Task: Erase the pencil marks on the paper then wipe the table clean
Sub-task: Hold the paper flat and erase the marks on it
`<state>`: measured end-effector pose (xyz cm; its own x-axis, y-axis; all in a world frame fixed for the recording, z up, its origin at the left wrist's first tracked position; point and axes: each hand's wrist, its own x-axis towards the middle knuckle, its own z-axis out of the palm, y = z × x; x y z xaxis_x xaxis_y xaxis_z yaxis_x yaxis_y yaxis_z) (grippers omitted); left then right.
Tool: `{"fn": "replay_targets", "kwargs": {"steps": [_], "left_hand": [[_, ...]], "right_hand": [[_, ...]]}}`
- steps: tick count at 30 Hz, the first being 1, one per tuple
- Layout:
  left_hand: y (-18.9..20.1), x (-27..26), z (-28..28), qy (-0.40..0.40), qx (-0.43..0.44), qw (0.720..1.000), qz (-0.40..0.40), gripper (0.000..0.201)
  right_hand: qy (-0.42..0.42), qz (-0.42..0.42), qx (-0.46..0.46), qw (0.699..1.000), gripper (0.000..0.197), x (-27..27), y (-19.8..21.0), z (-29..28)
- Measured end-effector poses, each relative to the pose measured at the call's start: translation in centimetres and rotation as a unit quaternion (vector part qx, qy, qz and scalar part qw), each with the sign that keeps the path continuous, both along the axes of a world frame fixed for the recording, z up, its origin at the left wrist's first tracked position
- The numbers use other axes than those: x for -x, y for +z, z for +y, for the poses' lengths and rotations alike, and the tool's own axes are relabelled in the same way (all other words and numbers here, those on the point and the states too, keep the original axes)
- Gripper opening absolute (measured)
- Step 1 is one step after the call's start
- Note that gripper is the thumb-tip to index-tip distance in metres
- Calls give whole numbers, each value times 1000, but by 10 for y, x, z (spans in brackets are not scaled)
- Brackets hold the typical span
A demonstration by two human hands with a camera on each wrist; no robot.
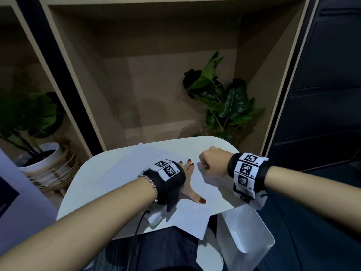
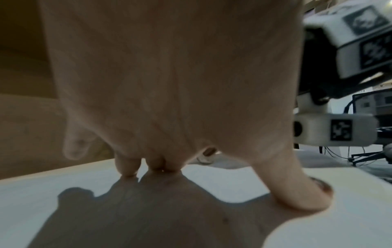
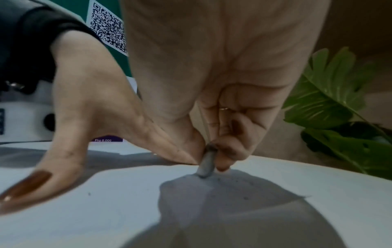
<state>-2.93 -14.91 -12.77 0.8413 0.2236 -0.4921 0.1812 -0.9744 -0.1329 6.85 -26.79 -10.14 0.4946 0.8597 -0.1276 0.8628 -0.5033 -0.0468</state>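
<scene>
A white sheet of paper lies on the small white table, one corner hanging over the near edge. My left hand lies flat on the sheet with fingers spread, thumb pressing down. My right hand is curled just right of it and pinches a small grey eraser, whose tip touches the paper. Dark crumbs are scattered on the sheet near the eraser. In the head view the eraser is hidden inside the fist.
A leafy plant stands behind the table's far right corner. Another potted plant in a white pot sits on the floor at left. Shelving rises behind. A white chair part juts out below the table's right edge.
</scene>
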Motion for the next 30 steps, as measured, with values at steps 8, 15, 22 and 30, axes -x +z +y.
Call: {"fn": "replay_targets", "kwargs": {"steps": [8, 15, 22, 30], "left_hand": [[42, 62, 25, -4, 20, 1000, 23, 95], [43, 122, 45, 37, 70, 996, 32, 72], [27, 138, 50, 61, 84, 994, 19, 86], [23, 150, 69, 159, 93, 983, -23, 83]], "right_hand": [[-70, 2, -54, 996, 18, -27, 5, -7], [-115, 272, -306, 905, 7, -1, 5, -33], [-116, 275, -337, 893, 7, 2, -15, -50], [-173, 386, -351, 835, 12, -10, -53, -60]]}}
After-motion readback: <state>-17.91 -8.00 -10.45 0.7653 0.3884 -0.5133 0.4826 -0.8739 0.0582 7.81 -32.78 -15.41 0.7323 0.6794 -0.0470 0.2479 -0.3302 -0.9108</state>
